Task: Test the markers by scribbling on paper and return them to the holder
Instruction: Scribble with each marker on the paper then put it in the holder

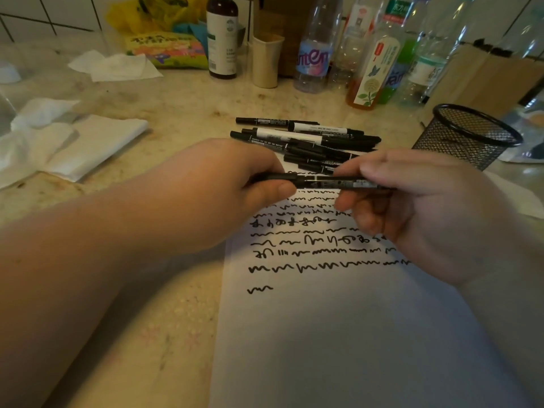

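We hold one black marker point(329, 182) level between both hands above the paper point(323, 334) | left hand point(235, 184) grips the cap end, right hand point(412, 201) pinches the barrel | pull straight, not twisting | mesh holder point(471, 134) just beyond the right hand.

A speckled beige stone counter point(182, 113) is seen under dim, warm light. A wall of white tiles point(59, 10) with dark lines is seen behind it, at the back.
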`<state>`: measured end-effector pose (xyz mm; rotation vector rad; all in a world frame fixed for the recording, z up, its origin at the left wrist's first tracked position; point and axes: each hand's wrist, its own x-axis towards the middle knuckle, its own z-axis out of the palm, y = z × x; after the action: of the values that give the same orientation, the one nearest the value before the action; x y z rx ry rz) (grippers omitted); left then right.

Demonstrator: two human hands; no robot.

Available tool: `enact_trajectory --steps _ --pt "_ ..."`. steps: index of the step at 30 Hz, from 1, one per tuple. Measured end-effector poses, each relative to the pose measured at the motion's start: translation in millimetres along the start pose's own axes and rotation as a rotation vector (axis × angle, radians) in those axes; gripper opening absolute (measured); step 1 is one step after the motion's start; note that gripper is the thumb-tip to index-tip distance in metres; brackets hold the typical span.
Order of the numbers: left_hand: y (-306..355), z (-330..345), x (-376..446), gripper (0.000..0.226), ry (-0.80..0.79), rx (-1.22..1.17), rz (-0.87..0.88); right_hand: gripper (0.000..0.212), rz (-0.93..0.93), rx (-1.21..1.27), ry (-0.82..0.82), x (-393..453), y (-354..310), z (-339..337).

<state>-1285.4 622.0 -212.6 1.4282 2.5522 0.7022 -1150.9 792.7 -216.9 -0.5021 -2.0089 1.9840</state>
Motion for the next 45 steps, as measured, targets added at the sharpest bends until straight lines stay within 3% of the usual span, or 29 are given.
enact_trajectory --steps 4,10,16,23,25,28,30,32,38,40,42,45 --pt "0.3 -3.5 -2.7 0.046 -0.018 -0.026 0.029 0.02 0.073 -0.235 -0.124 -4.0 0.9 2.9" --pt "3.3 -1.5 -6.3 0.049 -0.142 0.075 0.035 0.016 0.065 -0.307 -0.194 -4.5 2.8 6.3" --pt "2.4 0.4 -9.7 0.069 -0.143 0.17 0.101 0.02 0.086 -0.296 -0.251 -3.8 6.3 2.6" --pt "0.3 -4.3 -3.3 0.052 -0.032 0.009 0.104 0.019 0.057 -0.16 -0.207 -2.8 1.1 2.5" --pt "0.6 -6.8 -0.9 0.046 -0.012 -0.042 0.055 0.021 0.026 0.004 -0.208 -2.6 -3.6 -1.4" --pt "0.5 -8.1 -2.0 0.052 0.003 -0.08 -0.007 0.028 -0.083 0.307 -0.266 -4.8 -10.8 -7.6" --pt "1.7 -6.0 -4.7 0.053 -0.039 -0.06 -0.016 0.028 -0.192 0.29 -0.275 -5.3 -9.9 -7.5" --pt "3.4 -2.8 -6.7 0.053 -0.084 -0.028 0.012 0.027 -0.283 0.178 -0.151 -5.0 -8.8 -5.6" --pt "-3.6 -1.3 -4.4 0.025 -0.003 0.023 0.034 0.019 -0.607 -0.08 0.549 -6.9 -20.4 -22.8" --pt "-4.8 -0.3 -4.6 0.019 0.002 0.039 0.043 0.02 -0.714 -0.124 0.699 -5.1 -23.9 -32.7" --pt "-4.5 0.5 -5.6 0.02 -0.001 0.027 0.058 0.02 -0.751 -0.127 0.814 -3.5 -26.2 -41.5" --pt "-3.8 0.8 -6.4 0.019 0.009 0.014 0.078 0.021 -0.657 -0.155 0.942 -0.2 -26.5 -48.8"
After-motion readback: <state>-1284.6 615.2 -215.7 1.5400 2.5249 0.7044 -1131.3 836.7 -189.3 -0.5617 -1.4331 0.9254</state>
